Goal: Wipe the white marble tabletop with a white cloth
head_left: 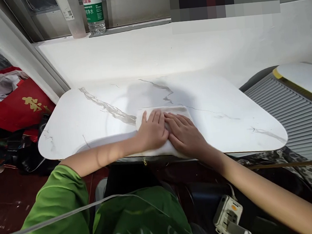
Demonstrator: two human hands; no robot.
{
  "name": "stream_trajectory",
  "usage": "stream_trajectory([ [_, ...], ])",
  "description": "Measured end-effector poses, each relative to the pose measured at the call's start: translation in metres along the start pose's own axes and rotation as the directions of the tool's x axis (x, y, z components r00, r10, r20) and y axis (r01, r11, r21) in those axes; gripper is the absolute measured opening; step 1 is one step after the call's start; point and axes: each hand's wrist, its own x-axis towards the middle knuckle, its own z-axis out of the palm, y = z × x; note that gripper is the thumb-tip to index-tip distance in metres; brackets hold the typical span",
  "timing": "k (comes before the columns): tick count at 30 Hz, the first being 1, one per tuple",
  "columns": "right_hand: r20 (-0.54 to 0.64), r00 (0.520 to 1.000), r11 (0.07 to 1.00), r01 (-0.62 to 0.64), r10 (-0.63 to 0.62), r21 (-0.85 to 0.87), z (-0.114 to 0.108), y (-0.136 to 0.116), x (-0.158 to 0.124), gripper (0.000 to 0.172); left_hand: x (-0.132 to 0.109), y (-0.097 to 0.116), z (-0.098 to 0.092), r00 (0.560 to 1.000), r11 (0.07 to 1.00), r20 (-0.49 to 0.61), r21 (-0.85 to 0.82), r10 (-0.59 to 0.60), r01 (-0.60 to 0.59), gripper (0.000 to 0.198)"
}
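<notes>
A folded white cloth lies on a white marble-patterned tabletop, close to its front edge. My left hand rests flat on the cloth with its fingers stretched out. Beside it my right hand also presses flat on the cloth, fingers extended. The two hands nearly meet in the middle. Palms and hands cover much of the cloth. Neither hand grips anything.
On the ledge behind stand a water bottle and a translucent bottle. A red bag is at the left. A power socket block hangs below the table. A grey ribbed cabinet stands right. A pale cable crosses in front.
</notes>
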Motion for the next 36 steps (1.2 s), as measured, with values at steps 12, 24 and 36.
stream_trajectory([
  [12,0.041,0.999,0.997,0.018,-0.022,0.077,0.014,0.062,0.057,0.048,0.071,-0.021,-0.004,0.997,0.995,-0.001,-0.059,-0.079,0.079,0.059],
  [24,0.071,0.966,0.966,-0.253,0.25,0.051,0.051,0.128,0.154,0.043,0.18,-0.087,-0.006,0.993,0.996,-0.081,-0.053,-0.081,0.077,0.055],
  [36,0.082,0.994,0.987,-0.087,0.076,0.134,-0.012,0.088,0.024,0.04,0.078,0.026,0.004,0.996,0.994,-0.055,-0.089,-0.07,0.065,0.058],
])
